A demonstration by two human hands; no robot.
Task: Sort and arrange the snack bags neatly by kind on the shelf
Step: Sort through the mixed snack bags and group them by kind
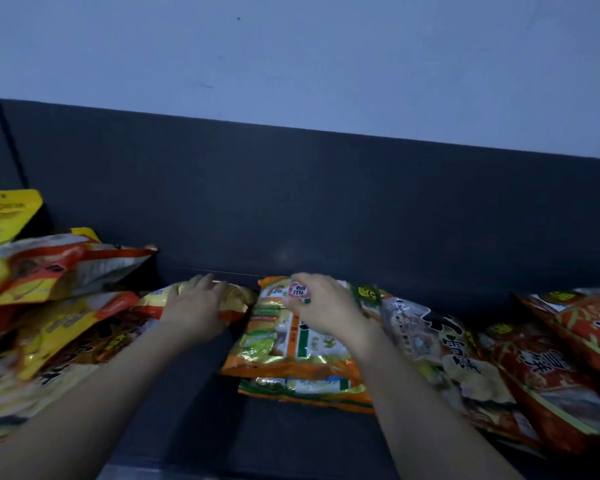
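Observation:
An orange and green snack bag (284,344) lies on top of a second like bag (305,389) at the middle of the dark shelf (187,393). My right hand (326,306) rests on the top bag's far end, with the fingers curved over it. My left hand (198,306) lies flat on a gold and orange bag (236,299) just to the left. To the right lie a pale bag with black lettering (440,344) and red bags (551,375), overlapping.
A loose heap of yellow, orange and brown bags (49,306) fills the shelf's left side, with a yellow pouch (4,216) standing behind it. The shelf's dark back panel (326,202) rises behind, under a pale wall. Bare shelf shows between my forearms.

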